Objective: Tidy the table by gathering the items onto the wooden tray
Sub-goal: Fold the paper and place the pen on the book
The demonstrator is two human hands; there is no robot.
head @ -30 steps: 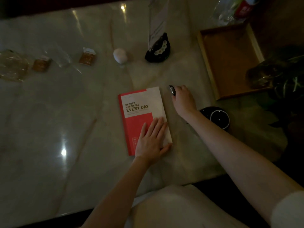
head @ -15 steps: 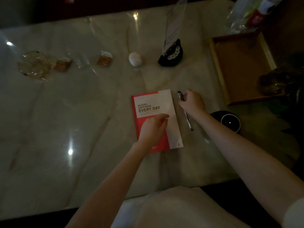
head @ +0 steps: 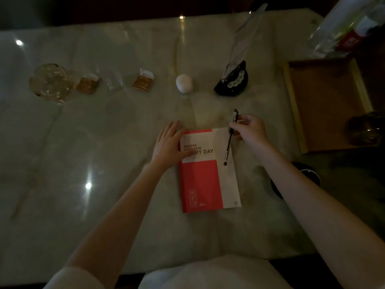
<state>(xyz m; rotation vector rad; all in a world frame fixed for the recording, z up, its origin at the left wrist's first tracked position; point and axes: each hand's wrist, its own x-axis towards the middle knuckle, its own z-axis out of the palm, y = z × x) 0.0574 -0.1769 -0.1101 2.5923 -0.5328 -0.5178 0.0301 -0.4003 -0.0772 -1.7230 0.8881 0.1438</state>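
A red and white notebook [head: 208,180] lies flat on the marble table in front of me. My left hand [head: 169,142] rests open with its palm on the notebook's upper left corner. My right hand [head: 249,129] pinches a black pen [head: 229,142] near its cap, above the notebook's upper right corner; the pen tip points down over the white cover strip. The wooden tray [head: 291,105] sits at the right with a bare floor. Further back lie a white egg-shaped object [head: 184,83], two small brown packets [head: 143,81] [head: 88,84] and a black stand with a clear sign [head: 232,84].
A crumpled clear wrapper or glass dish [head: 51,82] sits at the far left. A plastic bottle with a red label [head: 345,28] lies behind the tray. A dark round cup [head: 308,174] is partly hidden under my right forearm. A dark glassy object [head: 363,130] overlaps the tray's right corner.
My right hand has lifted the pen off the table and carried it over the notebook's right edge. My left hand slid from the lower cover up to the upper left corner.
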